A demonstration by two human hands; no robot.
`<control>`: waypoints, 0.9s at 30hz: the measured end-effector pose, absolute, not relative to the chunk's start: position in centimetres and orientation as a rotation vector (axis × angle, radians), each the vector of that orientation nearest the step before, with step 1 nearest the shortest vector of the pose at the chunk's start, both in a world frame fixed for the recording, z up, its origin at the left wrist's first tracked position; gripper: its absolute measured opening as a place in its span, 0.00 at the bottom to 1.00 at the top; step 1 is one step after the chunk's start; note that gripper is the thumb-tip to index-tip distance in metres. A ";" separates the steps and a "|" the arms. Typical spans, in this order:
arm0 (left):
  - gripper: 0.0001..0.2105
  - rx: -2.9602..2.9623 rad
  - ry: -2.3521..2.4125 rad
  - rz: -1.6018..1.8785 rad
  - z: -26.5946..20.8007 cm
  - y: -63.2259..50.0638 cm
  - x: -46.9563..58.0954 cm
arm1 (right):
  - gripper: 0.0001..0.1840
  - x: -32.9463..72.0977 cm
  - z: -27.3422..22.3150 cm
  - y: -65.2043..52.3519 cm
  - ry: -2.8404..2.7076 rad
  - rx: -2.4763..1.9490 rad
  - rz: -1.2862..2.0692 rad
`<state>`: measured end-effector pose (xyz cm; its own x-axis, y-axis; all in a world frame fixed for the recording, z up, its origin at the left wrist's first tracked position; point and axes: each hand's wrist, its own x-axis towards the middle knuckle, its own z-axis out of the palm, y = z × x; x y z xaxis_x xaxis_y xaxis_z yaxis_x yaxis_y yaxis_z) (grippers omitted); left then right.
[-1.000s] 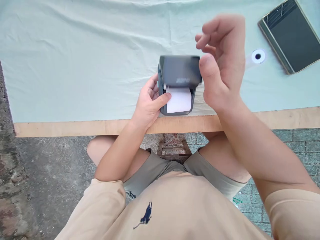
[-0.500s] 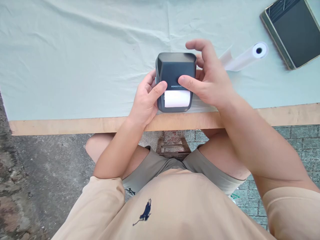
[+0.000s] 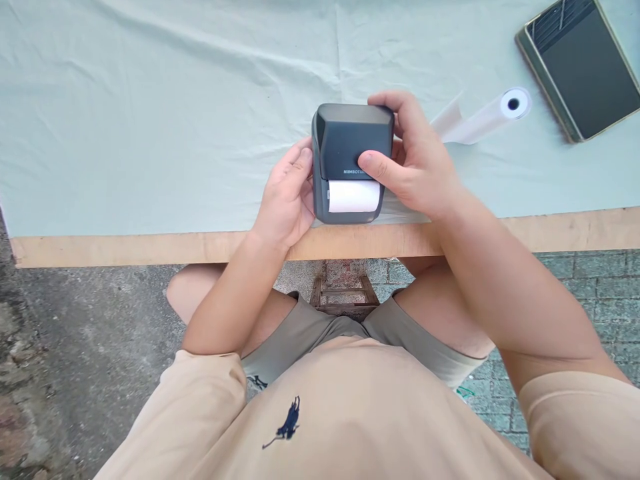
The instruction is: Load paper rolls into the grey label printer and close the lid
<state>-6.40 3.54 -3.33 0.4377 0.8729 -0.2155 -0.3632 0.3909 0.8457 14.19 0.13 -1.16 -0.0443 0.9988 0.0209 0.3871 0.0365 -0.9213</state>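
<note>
A dark label printer (image 3: 345,143) marked NIIMBOT is held upright between both hands near the table's front edge. A strip of white paper (image 3: 354,197) shows at its lower front. My left hand (image 3: 290,190) is closed along the printer's left side, its thumb lying by the side edge and some fingers hidden behind. My right hand (image 3: 415,150) grips the right side, with the thumb on the front face and the index finger at the top right corner. Its other fingers are partly hidden.
To the right of my right hand lies a roll of white paper (image 3: 493,117), partly unrolled. Beyond it, at the upper right, rests a dark-screened tablet-like device (image 3: 583,67). A pale green cloth (image 3: 150,133) covers the table, with a bare wooden edge (image 3: 125,250) in front.
My left thumb has moved off the printer's front to its left side. My right index finger has come down onto the top right corner.
</note>
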 end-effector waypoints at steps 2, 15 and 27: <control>0.11 0.782 0.733 0.873 -3.1 3.5 -6.4 | 0.34 13.9 -0.9 0.2 -1.507 -1.454 1.037; 0.12 0.690 0.825 0.884 -2.0 3.8 -6.4 | 0.51 15.2 0.2 -0.4 -1.667 -1.250 1.218; 0.13 0.555 0.762 0.932 -1.9 3.8 -6.1 | 0.31 14.2 3.4 0.2 -1.657 -1.561 0.046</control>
